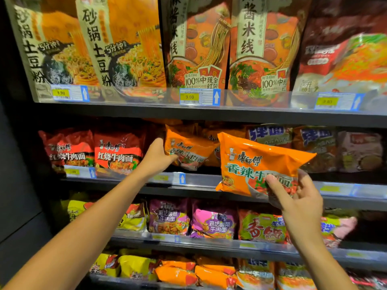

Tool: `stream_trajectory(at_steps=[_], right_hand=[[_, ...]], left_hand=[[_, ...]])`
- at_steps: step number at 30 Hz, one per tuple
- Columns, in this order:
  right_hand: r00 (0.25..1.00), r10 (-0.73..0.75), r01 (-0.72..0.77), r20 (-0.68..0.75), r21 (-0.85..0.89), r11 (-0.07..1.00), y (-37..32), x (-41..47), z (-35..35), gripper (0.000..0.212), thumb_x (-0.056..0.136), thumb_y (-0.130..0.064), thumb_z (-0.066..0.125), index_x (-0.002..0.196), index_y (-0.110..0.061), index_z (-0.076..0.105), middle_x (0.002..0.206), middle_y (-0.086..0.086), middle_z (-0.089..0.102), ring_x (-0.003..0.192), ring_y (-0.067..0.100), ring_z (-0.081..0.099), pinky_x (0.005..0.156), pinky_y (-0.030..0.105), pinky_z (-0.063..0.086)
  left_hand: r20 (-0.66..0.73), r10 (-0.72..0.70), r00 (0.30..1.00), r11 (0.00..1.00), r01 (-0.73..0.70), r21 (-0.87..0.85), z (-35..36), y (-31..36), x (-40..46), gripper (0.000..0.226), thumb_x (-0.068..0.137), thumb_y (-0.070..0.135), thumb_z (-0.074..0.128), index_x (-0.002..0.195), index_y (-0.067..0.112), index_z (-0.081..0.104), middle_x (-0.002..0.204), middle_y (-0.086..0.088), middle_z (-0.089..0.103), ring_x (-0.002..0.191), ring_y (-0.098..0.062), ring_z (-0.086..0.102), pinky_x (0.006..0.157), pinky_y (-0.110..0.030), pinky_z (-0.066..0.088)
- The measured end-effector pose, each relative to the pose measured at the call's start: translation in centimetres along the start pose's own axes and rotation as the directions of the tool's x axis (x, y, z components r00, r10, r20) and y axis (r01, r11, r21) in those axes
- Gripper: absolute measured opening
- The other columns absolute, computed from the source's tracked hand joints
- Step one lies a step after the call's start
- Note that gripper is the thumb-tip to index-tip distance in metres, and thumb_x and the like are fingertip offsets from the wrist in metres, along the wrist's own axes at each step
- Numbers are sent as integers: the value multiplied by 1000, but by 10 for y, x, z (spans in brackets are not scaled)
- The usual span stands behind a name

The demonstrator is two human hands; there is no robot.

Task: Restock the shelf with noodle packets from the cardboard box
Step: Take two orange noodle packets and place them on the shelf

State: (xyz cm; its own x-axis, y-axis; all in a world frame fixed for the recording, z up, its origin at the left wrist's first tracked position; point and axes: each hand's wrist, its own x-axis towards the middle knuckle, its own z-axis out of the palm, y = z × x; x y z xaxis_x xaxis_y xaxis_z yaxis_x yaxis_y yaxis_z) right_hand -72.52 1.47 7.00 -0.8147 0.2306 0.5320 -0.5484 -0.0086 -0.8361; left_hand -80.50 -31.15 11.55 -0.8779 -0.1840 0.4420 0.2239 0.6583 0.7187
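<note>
Noodle packet (257, 164) pinched by right hand (297, 197) | left hand (157, 155) grips shelved packet (188, 149) | fingers hidden behind

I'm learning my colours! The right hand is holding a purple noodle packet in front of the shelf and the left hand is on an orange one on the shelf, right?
Not quite. In the head view, the noodle packet the right hand holds is orange, not purple. The rest is right: the left hand is on an orange packet on the shelf.
</note>
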Motion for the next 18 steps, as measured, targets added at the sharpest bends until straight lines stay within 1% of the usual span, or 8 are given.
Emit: stream_trajectory(at_steps=[2, 5, 7, 9, 11, 12, 14, 18], right_hand=[[1000, -23, 23, 6, 5, 1000, 0, 11, 1, 48, 83, -25, 75, 127, -18, 57, 112, -4, 73, 102, 13, 71, 83, 28, 59], [999, -41, 41, 27, 7, 999, 4, 27, 0, 47, 84, -26, 74, 127, -21, 55, 114, -4, 72, 105, 13, 70, 84, 28, 59], [997, -64, 66, 33, -33, 997, 8, 34, 0, 46, 84, -27, 75, 125, -23, 55, 115, -4, 71, 105, 13, 69, 89, 37, 58], [995, -91, 94, 47, -60, 994, 12, 42, 3, 45, 84, -27, 75, 125, -22, 55, 114, -4, 71, 105, 12, 69, 92, 40, 56], [992, -108, 112, 64, -76, 991, 15, 49, 8, 45, 85, -27, 76, 125, -21, 55, 114, -4, 70, 105, 12, 68, 92, 40, 56], [990, -115, 121, 76, -86, 989, 16, 53, 11, 45, 85, -27, 76, 125, -21, 55, 114, -5, 70, 106, 12, 68, 92, 39, 56], [985, -135, 147, 110, -113, 983, 19, 60, 18, 43, 85, -28, 76, 123, -21, 55, 113, -7, 69, 106, 10, 66, 92, 32, 54], [972, -134, 171, 195, -186, 968, 25, 73, 32, 40, 86, -23, 75, 119, -21, 53, 112, -6, 67, 104, 5, 64, 89, 16, 49]], left_hand=[[45, -37, 998, 999, 36, 15, 7, 7, 3, 16, 84, 7, 74, 77, 3, 59, 74, -4, 63, 66, -16, 61, 60, -29, 49], [-33, -51, 998, 994, 54, 97, 15, 10, 4, 36, 83, 8, 70, 61, 12, 41, 56, -1, 47, 49, -15, 46, 49, -26, 36], [-164, 3, 986, 986, 25, 165, 19, 11, 2, 35, 80, 13, 72, 68, 12, 39, 63, -3, 49, 55, -19, 50, 49, -28, 35], [-245, 29, 969, 975, 27, 221, 19, 13, -2, 36, 79, 17, 75, 92, 6, 44, 87, -9, 51, 73, -25, 54, 56, -34, 41], [-276, 70, 959, 943, 26, 331, 18, 15, -5, 59, 80, 16, 76, 122, 1, 37, 107, -15, 45, 90, -29, 51, 69, -41, 48], [-282, 116, 952, 915, 8, 404, 17, 14, -6, 62, 79, 14, 77, 125, 1, 37, 111, -18, 45, 96, -34, 50, 74, -43, 48], [-246, 235, 940, 824, -59, 563, 14, 14, -8, 50, 74, 9, 79, 111, 2, 46, 106, -22, 48, 100, -41, 48, 77, -47, 47], [-109, 432, 895, 661, -232, 714, 15, 6, -9, 46, 56, -8, 82, 95, 2, 61, 87, -20, 55, 86, -43, 51, 65, -45, 47]])
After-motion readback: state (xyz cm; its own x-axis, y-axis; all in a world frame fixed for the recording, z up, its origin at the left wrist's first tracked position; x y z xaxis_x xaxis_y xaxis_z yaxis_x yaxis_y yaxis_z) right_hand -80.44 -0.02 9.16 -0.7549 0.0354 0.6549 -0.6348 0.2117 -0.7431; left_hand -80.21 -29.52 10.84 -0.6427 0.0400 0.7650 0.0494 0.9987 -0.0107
